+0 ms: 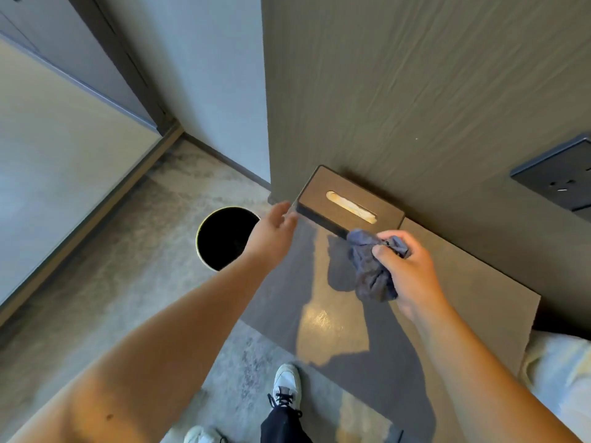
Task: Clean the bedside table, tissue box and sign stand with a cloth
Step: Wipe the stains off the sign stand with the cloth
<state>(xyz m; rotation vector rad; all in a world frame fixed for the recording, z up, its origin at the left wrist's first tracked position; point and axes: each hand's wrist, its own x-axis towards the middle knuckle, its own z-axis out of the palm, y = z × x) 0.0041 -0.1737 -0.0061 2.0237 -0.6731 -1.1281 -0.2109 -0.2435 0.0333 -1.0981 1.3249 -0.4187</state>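
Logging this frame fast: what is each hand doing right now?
Left hand: open, empty, by the tissue box corner; contact unclear.
Right hand: closed on the cloth.

cloth point(372, 266) is bunching in the right hand point(407, 270); palm side is hiding part of it. It's covering the near right corner of the tissue box point(350, 203), contact there not readable. Left hand point(275, 231) fingertips are blurring at the box's left end, touching or not, can't tell. Wall socket panel point(558, 183) is running off the right edge. Bedding point(559, 372) is getting cropped at the right edge too. Bin point(224, 238) interior is reading pure black, contents unreadable; left wrist is hiding its right rim.
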